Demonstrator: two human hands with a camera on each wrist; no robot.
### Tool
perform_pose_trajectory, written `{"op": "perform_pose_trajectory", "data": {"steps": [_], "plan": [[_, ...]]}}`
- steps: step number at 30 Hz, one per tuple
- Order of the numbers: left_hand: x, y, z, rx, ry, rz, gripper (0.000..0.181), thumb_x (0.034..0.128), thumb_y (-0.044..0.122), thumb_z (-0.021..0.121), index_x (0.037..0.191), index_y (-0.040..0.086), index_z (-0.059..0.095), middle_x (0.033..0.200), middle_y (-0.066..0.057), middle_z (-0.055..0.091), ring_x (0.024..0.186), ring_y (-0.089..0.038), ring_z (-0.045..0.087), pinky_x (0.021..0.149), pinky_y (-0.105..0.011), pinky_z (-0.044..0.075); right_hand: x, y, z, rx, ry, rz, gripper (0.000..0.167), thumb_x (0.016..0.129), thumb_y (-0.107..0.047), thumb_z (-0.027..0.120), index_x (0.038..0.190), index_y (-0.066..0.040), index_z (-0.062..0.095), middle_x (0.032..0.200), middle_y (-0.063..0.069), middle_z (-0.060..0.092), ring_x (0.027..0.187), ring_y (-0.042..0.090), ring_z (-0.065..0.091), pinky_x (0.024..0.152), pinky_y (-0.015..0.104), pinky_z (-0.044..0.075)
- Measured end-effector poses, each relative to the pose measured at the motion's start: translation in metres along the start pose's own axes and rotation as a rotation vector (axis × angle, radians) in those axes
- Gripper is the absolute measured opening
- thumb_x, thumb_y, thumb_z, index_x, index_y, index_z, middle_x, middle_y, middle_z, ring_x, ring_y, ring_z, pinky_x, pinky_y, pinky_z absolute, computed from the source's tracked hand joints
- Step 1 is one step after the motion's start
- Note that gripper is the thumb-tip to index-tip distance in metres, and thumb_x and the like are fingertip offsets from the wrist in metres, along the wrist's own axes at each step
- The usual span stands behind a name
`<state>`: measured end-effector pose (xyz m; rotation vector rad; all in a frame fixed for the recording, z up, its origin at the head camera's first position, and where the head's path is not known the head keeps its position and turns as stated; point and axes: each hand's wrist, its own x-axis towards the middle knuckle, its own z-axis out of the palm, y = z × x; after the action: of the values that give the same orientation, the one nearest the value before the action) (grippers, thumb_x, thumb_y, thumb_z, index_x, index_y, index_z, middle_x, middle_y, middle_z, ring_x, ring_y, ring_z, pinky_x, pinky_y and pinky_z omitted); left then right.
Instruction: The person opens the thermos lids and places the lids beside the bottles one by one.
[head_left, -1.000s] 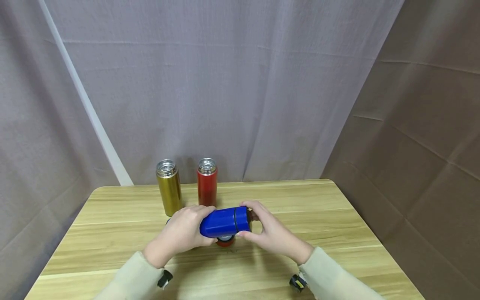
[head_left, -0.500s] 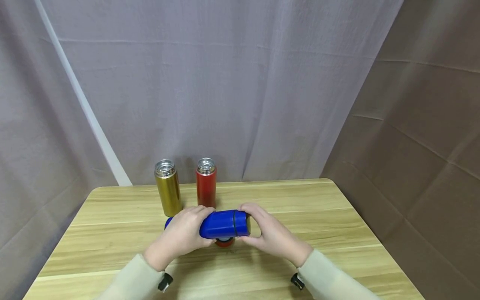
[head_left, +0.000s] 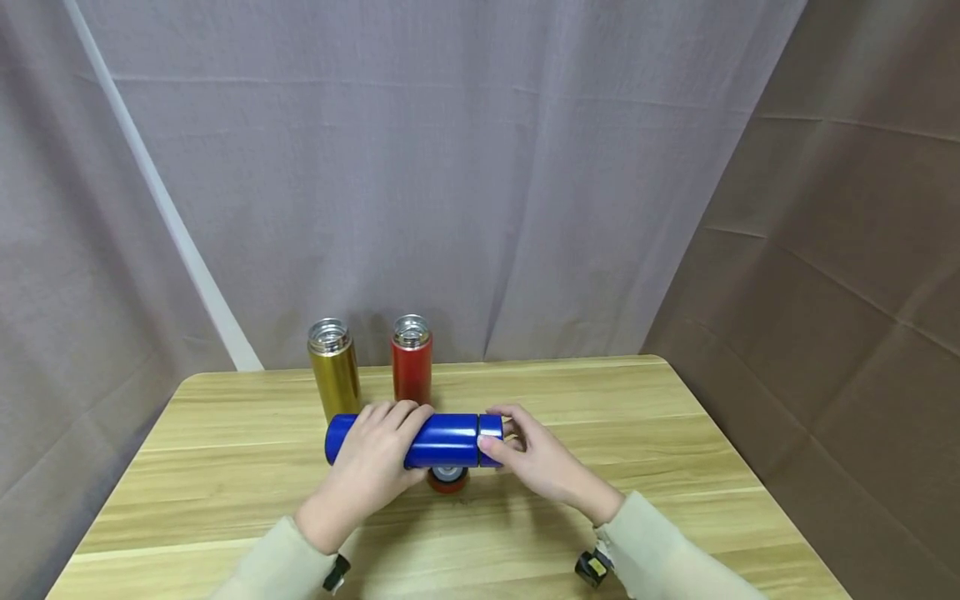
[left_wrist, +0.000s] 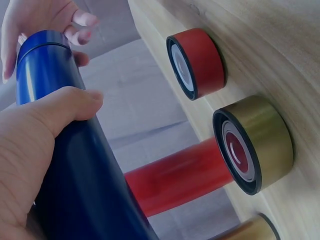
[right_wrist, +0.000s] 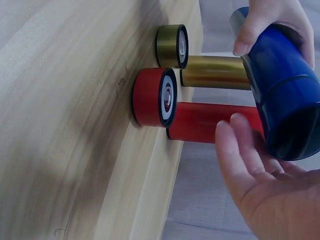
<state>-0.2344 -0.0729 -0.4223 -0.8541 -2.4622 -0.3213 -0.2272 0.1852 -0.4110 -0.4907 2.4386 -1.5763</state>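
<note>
A blue insulated bottle (head_left: 446, 442) with a blue lid (head_left: 491, 438) is held sideways above the table, lid end to the right. My left hand (head_left: 378, 454) grips its body, fingers over the top. Around the lid end is my right hand (head_left: 543, 458); its thumb overlaps the lid in the head view. In the right wrist view its fingers (right_wrist: 240, 150) are loosely extended beside the lid end, apart from it. Below the bottle, a red lid (head_left: 448, 481) lies with its inner side up. A gold lid (left_wrist: 270, 145) beside it is hidden in the head view.
A gold bottle (head_left: 335, 379) and a red bottle (head_left: 412, 367) stand uncapped at the back of the wooden table (head_left: 600, 408). Grey curtains (head_left: 465, 167) hang behind, and a brown cloth (head_left: 847, 250) hangs on the right.
The blue bottle has risen slightly and levelled out, showing more of its base end. My right hand has turned about the lid, with its thumb now across the front.
</note>
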Motion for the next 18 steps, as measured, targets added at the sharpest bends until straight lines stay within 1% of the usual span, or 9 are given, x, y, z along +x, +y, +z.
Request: {"op": "perform_pose_trajectory", "data": {"steps": [2,7,12,18], "plan": [[-0.0003,0.0000,-0.0001,0.000,0.004,0.004,0.075,0.0648,0.038,0.087,0.128,0.011,0.057,0.115,-0.004,0.061,0.103,-0.027,0.056,0.096,-0.045,0.041,0.0004,0.0008,0.0003,0.033,-0.020,0.008,0.055,0.094,-0.034,0.064,0.137,-0.008,0.043,0.117,0.019,0.055,0.091,0.024,0.065,0.072,0.034,0.057],[-0.0010,-0.0004,-0.0005,0.005,0.000,0.013,0.074,0.0649,0.039,0.087,0.128,0.012,0.057,0.115,-0.003,0.061,0.103,-0.026,0.056,0.097,-0.044,0.042,0.0021,0.0037,0.0011,0.054,-0.039,0.005,0.053,0.090,-0.035,0.068,0.131,-0.008,0.047,0.114,0.017,0.058,0.092,0.024,0.066,0.072,0.035,0.057],[-0.0014,-0.0007,-0.0026,-0.001,0.002,0.020,0.074,0.0642,0.040,0.087,0.127,0.012,0.059,0.115,-0.003,0.062,0.103,-0.025,0.057,0.096,-0.044,0.042,0.0016,0.0042,0.0014,0.029,-0.040,-0.012,0.054,0.088,-0.035,0.071,0.131,-0.010,0.048,0.111,0.014,0.059,0.092,0.024,0.065,0.072,0.035,0.057],[-0.0015,-0.0004,-0.0047,-0.015,-0.005,0.013,0.075,0.0628,0.041,0.089,0.125,0.012,0.060,0.114,-0.004,0.063,0.102,-0.025,0.058,0.095,-0.045,0.044,-0.0014,0.0012,0.0024,-0.007,-0.035,-0.049,0.054,0.087,-0.033,0.072,0.131,-0.013,0.048,0.111,0.011,0.059,0.092,0.025,0.062,0.073,0.037,0.057]]}}
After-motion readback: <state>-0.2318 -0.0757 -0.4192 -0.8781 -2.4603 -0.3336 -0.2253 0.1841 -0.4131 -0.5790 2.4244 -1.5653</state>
